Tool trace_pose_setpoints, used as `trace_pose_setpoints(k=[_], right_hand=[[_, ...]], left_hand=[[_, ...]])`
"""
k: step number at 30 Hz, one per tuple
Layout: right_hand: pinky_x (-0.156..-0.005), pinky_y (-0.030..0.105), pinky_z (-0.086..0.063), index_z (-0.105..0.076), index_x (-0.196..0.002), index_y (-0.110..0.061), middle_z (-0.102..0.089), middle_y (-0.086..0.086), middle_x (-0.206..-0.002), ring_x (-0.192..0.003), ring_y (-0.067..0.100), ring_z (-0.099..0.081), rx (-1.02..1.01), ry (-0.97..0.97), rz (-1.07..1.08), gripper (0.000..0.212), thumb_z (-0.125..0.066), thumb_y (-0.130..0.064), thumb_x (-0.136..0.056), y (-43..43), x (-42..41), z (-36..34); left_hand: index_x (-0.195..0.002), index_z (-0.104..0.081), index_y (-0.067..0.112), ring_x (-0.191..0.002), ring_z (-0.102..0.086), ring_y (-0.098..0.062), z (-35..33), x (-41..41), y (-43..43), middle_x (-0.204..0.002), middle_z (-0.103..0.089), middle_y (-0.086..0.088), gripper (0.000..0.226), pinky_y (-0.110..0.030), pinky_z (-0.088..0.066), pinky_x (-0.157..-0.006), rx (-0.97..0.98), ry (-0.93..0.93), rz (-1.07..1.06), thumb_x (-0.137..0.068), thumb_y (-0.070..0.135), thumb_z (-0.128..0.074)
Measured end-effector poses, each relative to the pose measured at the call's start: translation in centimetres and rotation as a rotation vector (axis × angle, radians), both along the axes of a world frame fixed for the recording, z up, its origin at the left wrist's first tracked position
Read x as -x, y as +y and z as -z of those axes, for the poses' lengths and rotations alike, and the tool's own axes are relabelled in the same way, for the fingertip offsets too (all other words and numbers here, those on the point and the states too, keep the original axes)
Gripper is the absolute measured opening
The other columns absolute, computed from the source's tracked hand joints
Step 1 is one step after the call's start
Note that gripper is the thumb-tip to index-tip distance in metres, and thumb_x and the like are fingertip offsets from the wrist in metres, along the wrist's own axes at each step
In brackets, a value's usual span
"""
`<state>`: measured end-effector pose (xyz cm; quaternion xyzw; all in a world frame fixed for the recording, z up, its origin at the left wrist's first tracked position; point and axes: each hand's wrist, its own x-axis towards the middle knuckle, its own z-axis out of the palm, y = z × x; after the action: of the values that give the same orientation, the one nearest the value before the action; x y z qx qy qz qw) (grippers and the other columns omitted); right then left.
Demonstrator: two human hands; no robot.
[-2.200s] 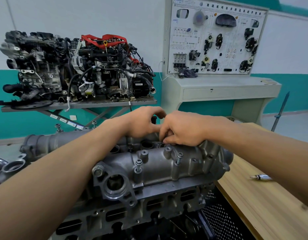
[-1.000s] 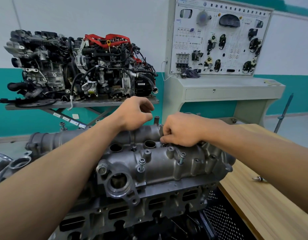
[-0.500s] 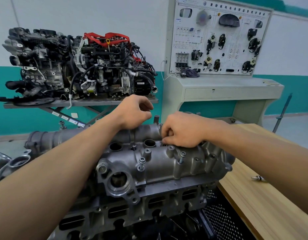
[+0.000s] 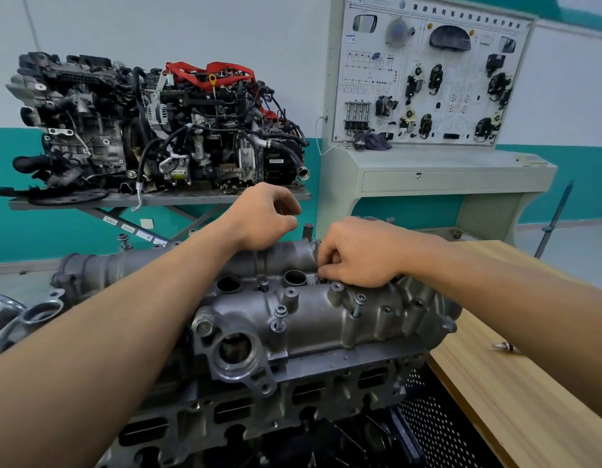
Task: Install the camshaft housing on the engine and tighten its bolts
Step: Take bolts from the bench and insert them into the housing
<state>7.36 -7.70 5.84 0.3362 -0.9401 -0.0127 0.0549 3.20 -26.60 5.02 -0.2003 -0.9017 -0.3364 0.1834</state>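
Observation:
The grey camshaft housing (image 4: 313, 319) sits on the engine's cylinder head (image 4: 292, 400) in front of me. Two bolts (image 4: 280, 312) (image 4: 359, 300) stand raised out of its near row of bosses. My right hand (image 4: 360, 255) rests on the housing's middle channel, its fingertips pinched on a bolt that they mostly hide. Just above the housing's far side, my left hand (image 4: 265, 217) hovers with its fingers loosely curled. Nothing shows between those fingers.
A wooden bench (image 4: 512, 400) lies to the right with a small metal part (image 4: 504, 346) on it. Below the engine is a black perforated basket (image 4: 438, 427). Behind stand another engine on a rack (image 4: 157, 130) and a training panel (image 4: 428, 72).
My left hand has lifted away from my right hand, up and to the left. My right hand has stayed at the same bolt in the middle channel.

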Motion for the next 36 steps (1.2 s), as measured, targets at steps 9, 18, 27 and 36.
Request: trace_pose_setpoints(k=[9,18,27,36], right_hand=[[-0.051,0.027,-0.044,-0.062,-0.059,-0.018,-0.057,-0.005,-0.052,-0.051,0.011,-0.055,0.193,0.274,0.084,0.047,-0.057,-0.052,-0.091,0.6,-0.1,-0.1],[-0.049,0.031,-0.028,-0.044,-0.054,-0.014,-0.042,0.005,-0.059,-0.058,0.021,-0.044,-0.007,0.015,0.488,0.055,-0.053,-0.049,-0.095,5.2,2.6,-2.8],[-0.047,0.028,-0.023,-0.051,-0.057,-0.015,-0.041,0.0,-0.05,-0.045,0.016,-0.031,0.451,-0.252,0.56,0.033,-0.062,-0.025,-0.087,5.9,3.1,-1.7],[-0.052,0.03,-0.031,-0.05,-0.05,-0.014,-0.041,-0.001,-0.047,-0.049,0.015,-0.038,0.392,-0.143,0.532,0.045,-0.065,-0.03,-0.089,5.8,2.5,-2.4]], left_hand=[[-0.087,-0.074,0.019,-0.082,-0.065,-0.017,-0.8,-1.6,1.2,-0.086,-0.071,0.001,0.012,-0.027,-0.052,-0.076,0.06,0.073,0.137,-0.081,0.01,-0.075],[-0.086,-0.08,0.029,-0.114,-0.044,-0.01,-0.8,-2.3,2.2,-0.126,-0.059,0.01,0.005,-0.015,-0.034,-0.093,0.477,0.004,0.313,-0.083,0.033,-0.079],[-0.093,-0.08,0.032,-0.128,-0.03,-0.014,-0.8,-2.6,2.3,-0.14,-0.051,0.011,0.01,-0.024,-0.027,-0.099,0.542,-0.051,0.32,-0.083,0.036,-0.079],[-0.095,-0.08,0.032,-0.123,-0.03,-0.015,-1.2,-2.4,2.8,-0.14,-0.051,0.01,0.014,-0.023,-0.029,-0.097,0.67,-0.036,0.319,-0.083,0.039,-0.078]])
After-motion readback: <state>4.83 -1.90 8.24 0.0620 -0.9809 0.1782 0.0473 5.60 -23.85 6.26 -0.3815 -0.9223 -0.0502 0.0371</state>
